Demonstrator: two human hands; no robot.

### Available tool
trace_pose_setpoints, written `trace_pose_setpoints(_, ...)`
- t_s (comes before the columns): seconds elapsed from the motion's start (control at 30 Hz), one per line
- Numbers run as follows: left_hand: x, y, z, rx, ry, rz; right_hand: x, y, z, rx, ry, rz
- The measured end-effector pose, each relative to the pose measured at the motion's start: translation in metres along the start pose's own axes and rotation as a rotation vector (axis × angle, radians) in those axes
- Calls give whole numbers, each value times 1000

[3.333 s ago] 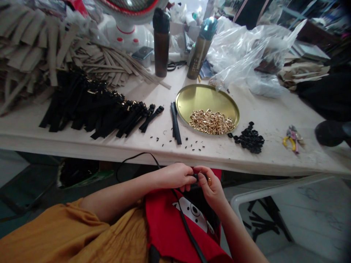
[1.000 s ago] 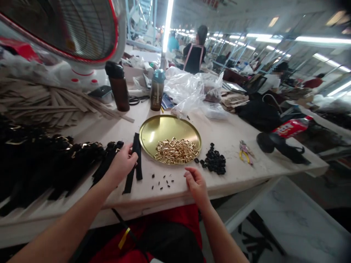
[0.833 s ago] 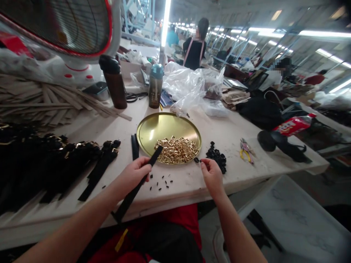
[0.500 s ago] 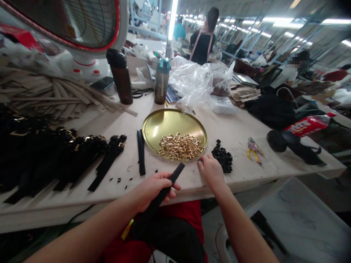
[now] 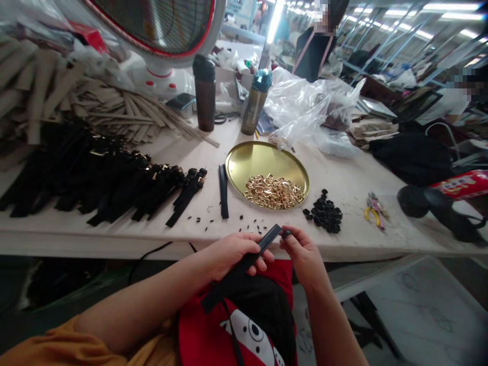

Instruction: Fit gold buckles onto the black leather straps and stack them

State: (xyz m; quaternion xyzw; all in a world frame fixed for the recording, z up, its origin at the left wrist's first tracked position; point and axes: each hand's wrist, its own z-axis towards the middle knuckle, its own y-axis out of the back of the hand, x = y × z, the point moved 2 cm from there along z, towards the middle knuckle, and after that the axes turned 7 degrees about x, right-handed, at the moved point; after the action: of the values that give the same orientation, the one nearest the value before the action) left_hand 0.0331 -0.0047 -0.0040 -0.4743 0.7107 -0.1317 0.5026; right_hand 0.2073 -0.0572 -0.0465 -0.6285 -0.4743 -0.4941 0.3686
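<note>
My left hand (image 5: 236, 254) is closed round a flat black strap (image 5: 263, 243) that slants up to the right over my lap. My right hand (image 5: 303, 251) pinches a small black piece (image 5: 285, 234) right at the strap's upper end. Both hands hover just in front of the table's near edge. Behind them a gold round tray (image 5: 263, 160) holds a heap of gold metal clips (image 5: 274, 191). A pile of small black pieces (image 5: 325, 213) lies to the tray's right.
Finished black straps (image 5: 114, 178) are piled at the left, beige strips (image 5: 57, 96) behind them. Two loose black strips (image 5: 223, 190) lie beside the tray. Two bottles (image 5: 205, 94), a fan (image 5: 160, 30), plastic bags (image 5: 308, 101) and pliers (image 5: 372, 208) are on the table. People work at the back.
My left hand took a black strap from the table and drew it back to my lap. My right hand took a small black piece from the pile and brought it to the strap's end.
</note>
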Motion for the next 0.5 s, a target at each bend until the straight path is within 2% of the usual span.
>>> trace_pose_setpoints(0.1, 6, 1, -6, -13, -19, -18, -7, -7, -8, -26, -49, 238)
trace_pose_setpoints(0.27, 15, 8, -7, -121, -76, 59, -19, -15, -16, -6, -74, 349)
trace_pose_setpoints(0.4, 20, 10, -3, -77, -96, 255, -22, -24, -20, 36, -130, 384)
trace_pose_setpoints(0.5, 22, 12, -1, -73, -98, 300, -20, -29, -20, -10, -134, 501)
